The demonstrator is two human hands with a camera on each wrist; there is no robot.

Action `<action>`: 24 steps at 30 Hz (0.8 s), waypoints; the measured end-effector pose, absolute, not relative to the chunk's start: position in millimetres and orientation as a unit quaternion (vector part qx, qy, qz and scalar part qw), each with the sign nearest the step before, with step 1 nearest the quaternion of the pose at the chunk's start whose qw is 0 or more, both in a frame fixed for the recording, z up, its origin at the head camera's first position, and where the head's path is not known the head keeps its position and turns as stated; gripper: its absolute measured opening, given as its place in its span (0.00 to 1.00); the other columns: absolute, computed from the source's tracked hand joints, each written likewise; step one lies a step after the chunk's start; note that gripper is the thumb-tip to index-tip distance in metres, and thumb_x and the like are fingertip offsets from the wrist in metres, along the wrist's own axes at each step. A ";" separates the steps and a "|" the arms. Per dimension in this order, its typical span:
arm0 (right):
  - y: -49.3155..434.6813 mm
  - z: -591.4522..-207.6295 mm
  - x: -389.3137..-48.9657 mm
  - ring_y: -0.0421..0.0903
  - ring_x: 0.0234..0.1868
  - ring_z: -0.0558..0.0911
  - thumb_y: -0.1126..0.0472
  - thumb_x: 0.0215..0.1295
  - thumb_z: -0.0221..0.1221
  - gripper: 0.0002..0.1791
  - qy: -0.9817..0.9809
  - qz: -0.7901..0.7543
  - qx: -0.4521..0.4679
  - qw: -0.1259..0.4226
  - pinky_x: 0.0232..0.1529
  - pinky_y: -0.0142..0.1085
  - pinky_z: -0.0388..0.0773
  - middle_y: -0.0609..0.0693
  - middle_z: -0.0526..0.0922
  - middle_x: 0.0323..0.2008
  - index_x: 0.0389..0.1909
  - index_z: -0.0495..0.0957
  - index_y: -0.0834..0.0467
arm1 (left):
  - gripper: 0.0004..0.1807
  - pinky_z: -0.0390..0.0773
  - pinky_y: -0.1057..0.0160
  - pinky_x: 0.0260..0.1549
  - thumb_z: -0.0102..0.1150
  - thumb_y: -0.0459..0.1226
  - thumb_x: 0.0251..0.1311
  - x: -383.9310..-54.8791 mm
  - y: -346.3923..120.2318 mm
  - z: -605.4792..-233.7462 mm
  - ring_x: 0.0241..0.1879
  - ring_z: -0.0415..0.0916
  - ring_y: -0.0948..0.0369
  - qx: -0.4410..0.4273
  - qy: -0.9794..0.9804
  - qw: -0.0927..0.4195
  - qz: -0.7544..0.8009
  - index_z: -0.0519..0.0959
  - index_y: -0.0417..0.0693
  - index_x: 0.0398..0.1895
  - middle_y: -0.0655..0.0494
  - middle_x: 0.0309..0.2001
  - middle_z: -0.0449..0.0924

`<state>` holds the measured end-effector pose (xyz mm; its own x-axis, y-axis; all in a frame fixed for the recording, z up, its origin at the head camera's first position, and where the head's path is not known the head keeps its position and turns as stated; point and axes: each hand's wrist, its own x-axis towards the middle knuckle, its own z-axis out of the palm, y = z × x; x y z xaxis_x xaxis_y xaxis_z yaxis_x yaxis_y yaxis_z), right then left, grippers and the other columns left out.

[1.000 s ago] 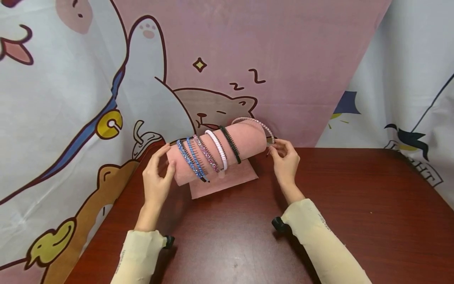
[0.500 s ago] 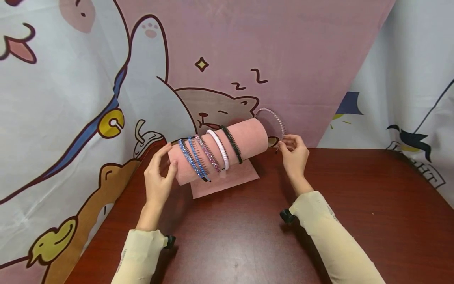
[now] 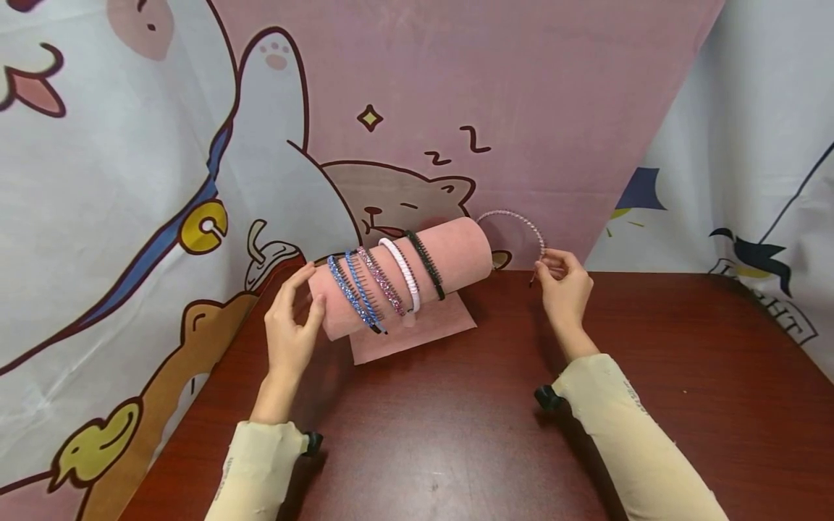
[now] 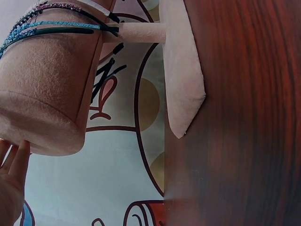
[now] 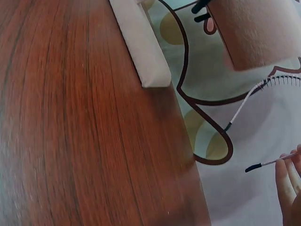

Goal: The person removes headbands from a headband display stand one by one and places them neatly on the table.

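A pink padded headband stand (image 3: 459, 253) stands on the table, its roll tilted upward to the right in the head view. My left hand (image 3: 289, 325) rests its fingertips and thumb against the roll's left end; in the left wrist view the fingers (image 4: 19, 162) touch that end. Along the roll sit blue glitter headbands (image 3: 348, 289), a pink glitter headband (image 3: 381, 281), a white headband (image 3: 402, 275) and a black headband (image 3: 426, 265). My right hand (image 3: 565, 289) pinches a thin pale pink toothed headband (image 3: 521, 217) near one dark tip, beside the roll's right end.
The stand's flat pink base (image 3: 417, 336) lies on the dark red wooden table (image 3: 443, 434). Behind the table hangs a printed cartoon cloth (image 3: 554, 94), close behind the stand and along the left side.
My right hand has moved to the right with the pale pink headband, drawing it off the roll's right end. My left hand has stayed at the left end.
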<state>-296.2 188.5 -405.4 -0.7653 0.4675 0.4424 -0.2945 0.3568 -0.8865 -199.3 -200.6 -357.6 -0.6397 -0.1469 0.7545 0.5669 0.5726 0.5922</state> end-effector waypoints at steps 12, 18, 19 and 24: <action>219.1 -401.1 -290.3 0.11 0.27 0.72 0.64 0.64 0.65 0.13 -0.795 0.478 -0.083 0.365 0.37 0.11 0.68 0.60 0.89 0.40 0.49 0.87 0.60 | 0.21 0.73 0.82 0.54 0.59 0.29 0.63 -199.3 -200.0 -358.2 0.60 0.77 0.49 -0.134 -0.790 0.404 -0.442 0.76 0.35 0.60 0.40 0.61 0.79; 231.4 -398.8 -288.1 0.12 0.29 0.70 0.63 0.62 0.67 0.12 -0.807 0.436 -0.089 0.387 0.37 0.15 0.65 0.57 0.90 0.37 0.46 0.88 0.58 | 0.21 0.73 0.83 0.53 0.59 0.28 0.62 -190.9 -195.0 -348.6 0.60 0.77 0.45 -0.136 -0.790 0.403 -0.442 0.76 0.34 0.60 0.38 0.61 0.78; 233.2 -398.0 -287.6 0.13 0.30 0.70 0.62 0.62 0.67 0.12 -0.809 0.431 -0.090 0.389 0.36 0.16 0.64 0.57 0.90 0.37 0.45 0.88 0.58 | 0.22 0.73 0.83 0.53 0.60 0.27 0.62 -190.3 -194.8 -348.0 0.59 0.77 0.44 -0.134 -0.791 0.402 -0.442 0.76 0.34 0.60 0.37 0.61 0.78; 241.7 -393.6 -285.4 0.13 0.27 0.69 0.61 0.62 0.67 0.11 -0.812 0.424 -0.089 0.391 0.32 0.14 0.62 0.58 0.90 0.38 0.44 0.88 0.57 | 0.22 0.73 0.83 0.53 0.60 0.27 0.62 -190.0 -194.8 -347.7 0.59 0.77 0.44 -0.135 -0.788 0.400 -0.448 0.76 0.33 0.60 0.36 0.61 0.78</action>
<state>-285.4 241.7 -393.6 -0.6781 0.4759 0.5601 -0.1877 0.6247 -0.7580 -190.0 -194.8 -347.7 -0.6439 -0.1453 0.7512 0.5714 0.5617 0.5984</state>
